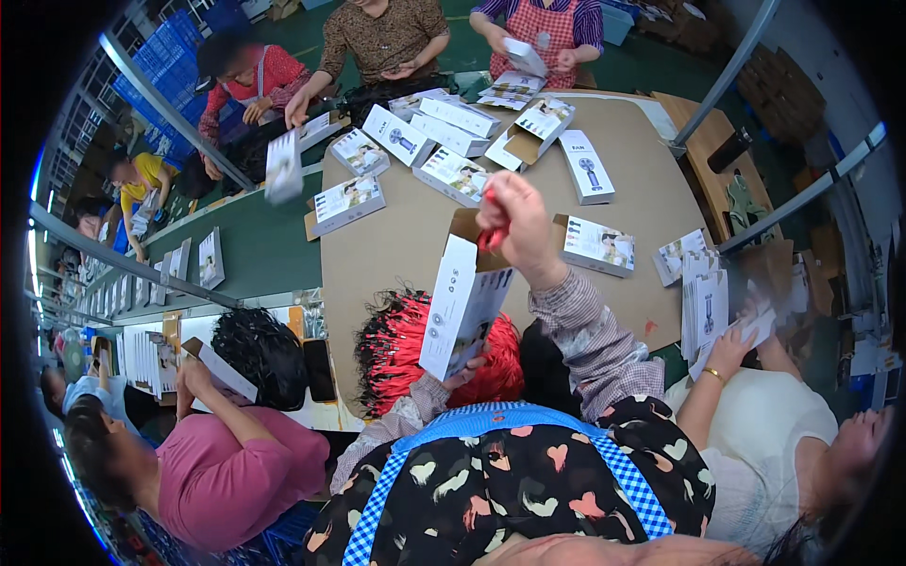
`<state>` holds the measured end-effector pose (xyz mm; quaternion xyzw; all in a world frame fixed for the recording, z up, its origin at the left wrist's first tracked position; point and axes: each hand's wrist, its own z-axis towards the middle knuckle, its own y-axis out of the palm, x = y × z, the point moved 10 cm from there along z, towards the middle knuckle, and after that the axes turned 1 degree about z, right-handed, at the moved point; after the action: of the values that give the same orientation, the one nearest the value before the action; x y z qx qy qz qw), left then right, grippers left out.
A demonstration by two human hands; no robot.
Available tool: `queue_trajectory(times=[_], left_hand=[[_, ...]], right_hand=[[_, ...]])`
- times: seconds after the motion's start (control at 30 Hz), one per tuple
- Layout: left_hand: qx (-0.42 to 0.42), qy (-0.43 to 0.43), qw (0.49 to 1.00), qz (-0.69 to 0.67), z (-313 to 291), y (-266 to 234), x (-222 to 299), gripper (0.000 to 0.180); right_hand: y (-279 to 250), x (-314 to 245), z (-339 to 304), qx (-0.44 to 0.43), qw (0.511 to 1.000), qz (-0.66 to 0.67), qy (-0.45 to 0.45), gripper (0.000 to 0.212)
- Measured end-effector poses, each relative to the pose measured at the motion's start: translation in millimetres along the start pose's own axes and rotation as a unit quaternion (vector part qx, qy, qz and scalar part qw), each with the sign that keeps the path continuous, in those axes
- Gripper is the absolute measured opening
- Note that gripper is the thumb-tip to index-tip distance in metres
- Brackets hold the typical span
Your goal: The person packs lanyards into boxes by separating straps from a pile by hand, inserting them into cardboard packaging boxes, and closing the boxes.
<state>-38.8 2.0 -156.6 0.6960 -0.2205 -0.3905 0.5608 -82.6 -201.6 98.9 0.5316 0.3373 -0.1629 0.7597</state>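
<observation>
My left hand (466, 371) grips the lower end of a white printed carton (451, 307), which stands tilted with its top end open. Just above that opening is my right hand (517, 224), closed in a fist around a red lanyard (491, 226); bits of red show below and beside the fingers. Whether the lanyard's lower part reaches inside the carton I cannot tell. Close in front of me, partly behind the carton, lies a big heap of red lanyards (396, 354) with black ends.
Several printed cartons (587, 170) lie over the far side of the brown tabletop (377, 245). A black cord heap (260, 357) and a phone (319, 370) are at left, beside a conveyor (179, 247). Co-workers sit on both sides and stand opposite; metal posts (727, 80) flank the table.
</observation>
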Motion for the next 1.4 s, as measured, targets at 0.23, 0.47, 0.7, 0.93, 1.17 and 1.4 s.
queue_trajectory(times=[0.23,0.47,0.7,0.93,1.17,1.4], left_hand=[[-0.07,-0.079,0.992,-0.067,2.7,14.7,-19.8,0.059],[-0.142,-0.066,0.986,-0.054,-9.1,27.5,-9.8,0.061],[-0.092,0.172,0.972,0.132,-52.9,76.8,60.7,0.063],[0.163,0.407,0.88,0.183,-115.7,6.5,172.0,0.046],[0.139,0.554,0.817,0.075,-214.2,-13.9,345.8,0.039],[0.251,0.648,0.708,0.125,-268.2,-23.5,462.8,0.038]], right_hand=[[-4.6,-28.3,-18.1,0.025,0.883,-0.45,-0.133,0.034],[-61.2,45.9,-23.7,0.011,0.921,-0.348,0.174,0.021],[-118.5,52.2,-17.9,0.168,0.929,-0.316,0.09,0.014],[-91.7,109.4,6.7,0.151,0.934,-0.311,0.089,0.02],[-123.6,157.3,-22.9,0.114,0.916,-0.322,0.209,0.024],[-147.5,184.7,-109.6,0.139,0.881,-0.324,0.317,0.02]])
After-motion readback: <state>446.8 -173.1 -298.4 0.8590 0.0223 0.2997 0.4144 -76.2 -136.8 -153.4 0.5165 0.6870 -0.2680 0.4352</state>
